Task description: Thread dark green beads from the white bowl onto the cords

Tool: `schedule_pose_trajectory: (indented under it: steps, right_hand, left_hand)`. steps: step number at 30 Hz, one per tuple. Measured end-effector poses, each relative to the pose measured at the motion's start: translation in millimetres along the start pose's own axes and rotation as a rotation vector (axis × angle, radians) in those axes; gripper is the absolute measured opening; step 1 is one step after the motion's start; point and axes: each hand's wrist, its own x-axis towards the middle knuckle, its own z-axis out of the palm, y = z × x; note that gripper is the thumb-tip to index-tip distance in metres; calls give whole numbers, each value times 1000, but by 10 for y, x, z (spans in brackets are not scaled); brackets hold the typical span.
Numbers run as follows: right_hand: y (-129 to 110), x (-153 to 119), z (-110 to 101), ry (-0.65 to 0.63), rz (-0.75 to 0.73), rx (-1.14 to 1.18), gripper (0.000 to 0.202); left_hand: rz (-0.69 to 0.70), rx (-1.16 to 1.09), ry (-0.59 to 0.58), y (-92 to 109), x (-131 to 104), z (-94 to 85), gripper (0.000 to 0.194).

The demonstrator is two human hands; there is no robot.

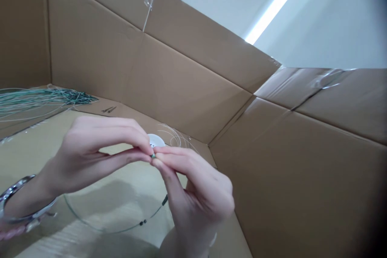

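My left hand [99, 153] and my right hand [193, 185] meet fingertip to fingertip in the middle of the view, both closed in a pinch. A tiny bit of green shows between the fingertips, seemingly part of a thin green cord [90, 225]. Below the hands this cord hangs in a wide curve, its two ends hidden behind them. Small dark beads [143, 222] sit on the cord, and a longer dark section [165, 200] lies close to my right hand. Just behind the fingertips is a white round dish [155, 140] with a few dark specks.
Tall cardboard walls [193, 76] surround the work surface [133, 185]. A bundle of green cords [60, 98] lies at the far left, with small metal pieces [109, 109] beside it. Loose clear thread [177, 135] curls behind the dish.
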Motion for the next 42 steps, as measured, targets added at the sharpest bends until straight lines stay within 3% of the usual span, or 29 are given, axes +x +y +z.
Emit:
schedule_pose_trajectory:
  steps: [10, 17, 30, 42]
  right_hand:
    - [-17, -37, 146, 184, -48, -4, 11]
    - [-22, -46, 205, 248, -55, 9, 11]
    - [-14, -34, 94, 80, -10, -71, 17]
    - [60, -62, 74, 56, 96, 31, 10]
  left_hand:
    - [-98, -335, 127, 21, 37, 103, 8]
    - [-134, -450, 141, 26, 40, 143, 5]
    - [47, -108, 33, -25, 76, 41, 14]
    - [-77, -272, 27, -74, 47, 90, 10]
